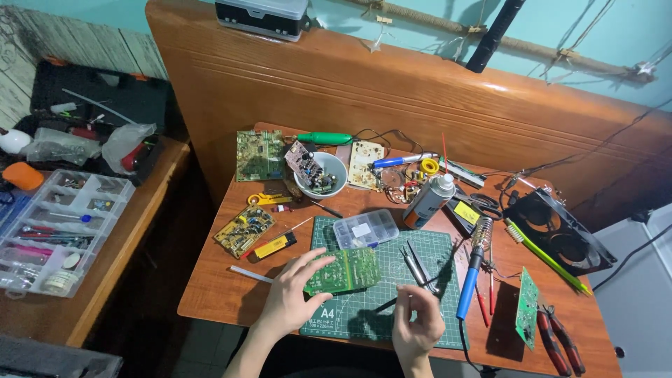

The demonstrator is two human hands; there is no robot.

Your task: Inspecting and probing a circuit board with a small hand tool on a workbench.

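I see the wooden counter [210, 287] filling the middle of the frame, with a green cutting mat [420, 259] at lower centre. My left hand [290, 297] grips a green circuit board [343, 271] by its left edge above the mat; it looks light, stiff and fragile, best held by the edges. My right hand [416, 325] has its fingers curled round a thin dark tool [385, 305].

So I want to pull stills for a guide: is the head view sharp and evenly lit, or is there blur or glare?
Head view: table things look sharp; the right hand is slightly motion-blurred, the left hand on the green circuit board clearer. Glare streaks the wooden headboard; both hands cast soft shadows on the cutting mat; frame edges bow slightly.
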